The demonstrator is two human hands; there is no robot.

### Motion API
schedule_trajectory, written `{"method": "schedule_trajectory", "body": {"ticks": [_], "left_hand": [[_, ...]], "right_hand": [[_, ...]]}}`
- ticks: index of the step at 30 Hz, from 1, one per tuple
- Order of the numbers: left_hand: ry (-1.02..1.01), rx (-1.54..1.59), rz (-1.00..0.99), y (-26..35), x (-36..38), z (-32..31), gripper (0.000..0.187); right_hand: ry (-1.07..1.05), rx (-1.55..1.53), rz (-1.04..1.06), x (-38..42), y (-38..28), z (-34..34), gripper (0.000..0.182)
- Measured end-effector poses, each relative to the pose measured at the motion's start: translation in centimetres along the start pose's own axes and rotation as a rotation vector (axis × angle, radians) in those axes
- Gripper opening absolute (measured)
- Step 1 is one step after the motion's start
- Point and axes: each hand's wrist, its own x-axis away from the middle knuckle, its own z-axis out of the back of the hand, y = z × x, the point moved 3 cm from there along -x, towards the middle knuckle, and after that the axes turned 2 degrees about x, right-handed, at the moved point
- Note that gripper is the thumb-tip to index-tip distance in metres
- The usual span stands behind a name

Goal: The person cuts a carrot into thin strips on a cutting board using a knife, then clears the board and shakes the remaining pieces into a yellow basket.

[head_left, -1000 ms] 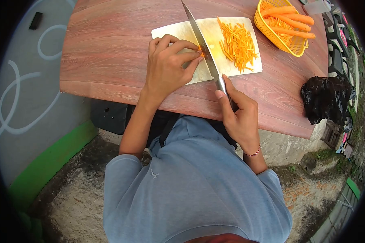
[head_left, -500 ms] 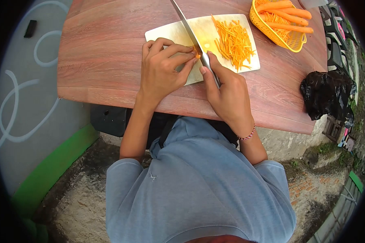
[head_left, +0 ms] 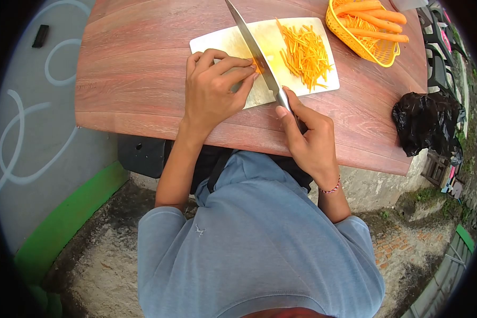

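Observation:
My right hand (head_left: 310, 132) grips the handle of a kitchen knife (head_left: 255, 50), whose long blade slants up and left across the white cutting board (head_left: 220, 43). Against the blade's left side, my left hand (head_left: 217, 82) pinches a small piece of carrot (head_left: 258, 67) with bent fingertips. Most of that piece is hidden by the fingers and the blade. A heap of thin carrot strips (head_left: 307, 55) lies on the right part of the board. Orange wetness stains the board's middle.
A yellow plastic basket (head_left: 350, 41) at the table's far right holds peeled carrots (head_left: 379, 22) and more shreds. The board rests on a reddish wooden table (head_left: 138, 69). A black plastic bag (head_left: 426, 122) is by the right edge. Dark chairs (head_left: 440, 69) stand beyond.
My right hand has drawn the knife back toward me and to the right, with its handle now past the board's near edge. My left hand stays almost in place.

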Motion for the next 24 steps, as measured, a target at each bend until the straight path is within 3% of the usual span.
{"method": "schedule_trajectory", "body": {"ticks": [24], "left_hand": [[-0.01,0.004,0.005,0.04,-0.16,0.09,0.012]], "right_hand": [[0.003,0.013,-0.017,0.53,-0.66,0.03,0.034]]}}
